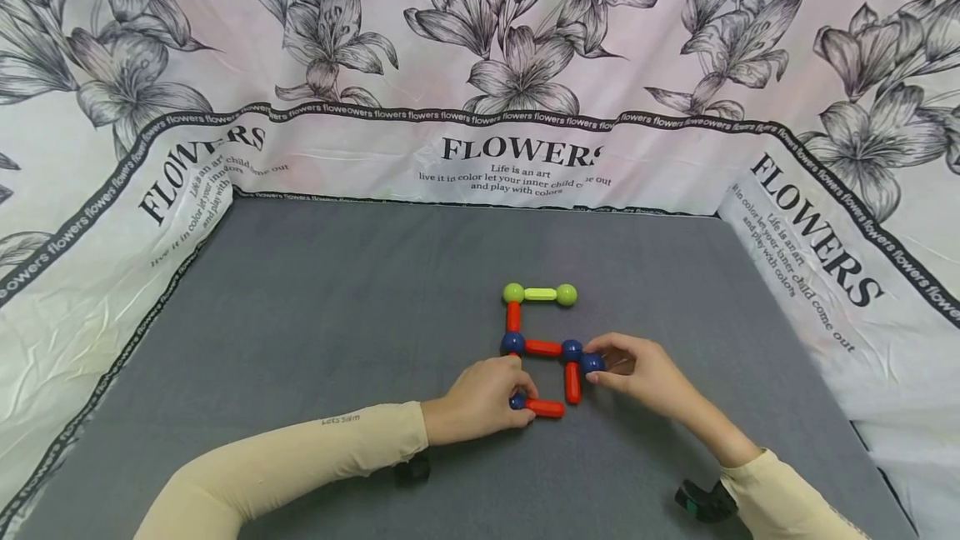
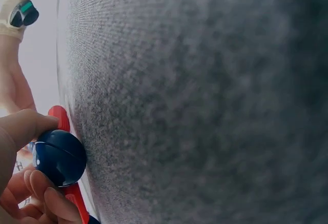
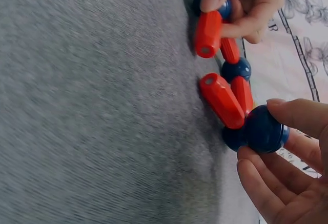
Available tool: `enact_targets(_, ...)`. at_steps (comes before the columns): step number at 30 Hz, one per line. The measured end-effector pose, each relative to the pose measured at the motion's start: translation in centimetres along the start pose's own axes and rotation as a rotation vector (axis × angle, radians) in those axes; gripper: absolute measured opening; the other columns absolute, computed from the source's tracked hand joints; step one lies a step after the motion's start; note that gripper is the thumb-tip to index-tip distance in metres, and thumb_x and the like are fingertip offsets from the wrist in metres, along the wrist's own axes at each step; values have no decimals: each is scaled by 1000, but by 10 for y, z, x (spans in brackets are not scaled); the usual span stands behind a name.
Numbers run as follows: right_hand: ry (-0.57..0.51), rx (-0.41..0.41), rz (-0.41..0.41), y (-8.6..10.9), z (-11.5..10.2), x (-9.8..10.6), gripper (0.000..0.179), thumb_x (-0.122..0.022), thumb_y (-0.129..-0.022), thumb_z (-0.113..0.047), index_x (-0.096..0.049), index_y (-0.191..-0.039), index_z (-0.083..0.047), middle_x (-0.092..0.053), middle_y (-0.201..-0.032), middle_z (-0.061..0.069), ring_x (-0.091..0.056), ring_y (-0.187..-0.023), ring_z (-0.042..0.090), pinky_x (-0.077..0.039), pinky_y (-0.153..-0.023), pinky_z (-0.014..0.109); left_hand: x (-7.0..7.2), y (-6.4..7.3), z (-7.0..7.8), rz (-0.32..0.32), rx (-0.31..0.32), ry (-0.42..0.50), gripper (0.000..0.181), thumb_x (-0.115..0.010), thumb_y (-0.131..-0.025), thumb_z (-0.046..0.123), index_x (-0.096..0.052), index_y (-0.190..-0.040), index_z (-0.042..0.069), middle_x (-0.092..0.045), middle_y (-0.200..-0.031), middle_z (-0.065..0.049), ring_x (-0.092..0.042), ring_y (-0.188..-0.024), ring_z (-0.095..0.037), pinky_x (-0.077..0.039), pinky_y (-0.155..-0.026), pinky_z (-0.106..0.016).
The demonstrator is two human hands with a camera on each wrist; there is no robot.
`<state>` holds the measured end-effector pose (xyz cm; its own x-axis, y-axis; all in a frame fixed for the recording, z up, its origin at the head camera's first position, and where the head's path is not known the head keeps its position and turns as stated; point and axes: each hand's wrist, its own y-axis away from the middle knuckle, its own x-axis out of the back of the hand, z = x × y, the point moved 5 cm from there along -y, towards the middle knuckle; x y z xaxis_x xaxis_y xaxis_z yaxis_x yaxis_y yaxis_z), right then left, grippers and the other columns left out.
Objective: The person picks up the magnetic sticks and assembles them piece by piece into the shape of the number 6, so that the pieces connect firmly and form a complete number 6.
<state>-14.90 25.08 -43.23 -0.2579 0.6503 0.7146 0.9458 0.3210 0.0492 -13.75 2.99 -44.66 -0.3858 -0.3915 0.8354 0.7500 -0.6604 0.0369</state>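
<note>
A figure of magnetic rods and balls lies on the grey cloth. My left hand [image 1: 483, 398] pinches a blue ball [image 2: 60, 157] at its lower left corner, where a red rod [image 1: 546, 408] points right. My right hand [image 1: 641, 369] holds a separate-looking blue ball [image 3: 265, 129] between thumb and fingers, close against another blue ball [image 1: 572, 349]. From that corner a red rod [image 3: 222, 101] runs down, its free end apart from the lower rod. Another red rod [image 1: 542, 348] leads left to a blue ball [image 1: 513, 343], partly above my left hand.
At the figure's top, a red rod [image 1: 513, 317] meets a green ball [image 1: 513, 293], joined by a green rod [image 1: 540, 294] to a second green ball [image 1: 566, 295]. Grey cloth [image 1: 337, 290] covers the table. Flower-printed curtain [image 1: 525, 161] encloses the back and sides.
</note>
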Motion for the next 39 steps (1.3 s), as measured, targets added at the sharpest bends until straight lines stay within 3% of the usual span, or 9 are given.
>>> enact_targets(7, -88, 1, -47, 10, 2, -9, 32, -81, -83, -25, -67, -111, -17, -71, -101, 1, -65, -85, 4, -58, -74, 22, 0, 3, -2, 17, 9, 64, 19, -80, -83, 31, -77, -99, 20, -49, -75, 8, -41, -62, -2, -30, -52, -15)
enact_targets(17, -120, 27, -111, 16, -2, -18, 36, -81, -83, -27, -66, -113, -13, -70, -103, 3, -65, -87, 4, -58, -76, 22, 1, 7, -4, 63, 12, 113, 19, -81, -83, 30, -76, -99, 21, -46, -73, 9, -39, -63, -1, -28, -54, -14)
enact_targets(39, -125, 50, -88, 16, -14, -24, 39, -81, -83, -29, -66, -115, -13, -70, -110, 3, -65, -91, 4, -58, -78, 23, 0, 7, -6, 67, 10, 117, 19, -81, -83, 30, -76, -99, 22, -46, -73, 8, -39, -64, -2, -28, -55, -15)
